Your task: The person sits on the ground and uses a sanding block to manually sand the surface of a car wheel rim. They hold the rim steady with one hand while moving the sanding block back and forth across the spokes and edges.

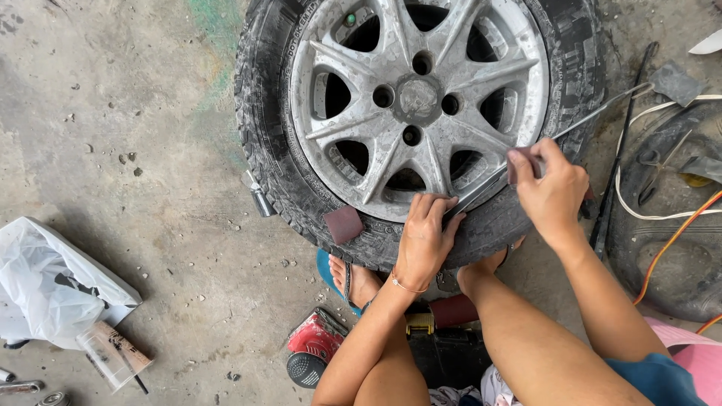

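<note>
Underneath, stained concrete floor (pixel 150 203), littered tools.

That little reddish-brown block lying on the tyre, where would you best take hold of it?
Take the reddish-brown block by its two opposite flat edges, coming straight down from above. It lies flat on the tyre sidewall with its broad face up and open space around it, apart from the left hand beside it, so a pinch across its width looks easiest.

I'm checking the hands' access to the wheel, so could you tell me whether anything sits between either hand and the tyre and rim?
Nothing visible does. The left hand rests directly on the tyre at the rim's edge, pressing the long metal tool. The right hand holds a small dark block against that tool above the rim.
</note>
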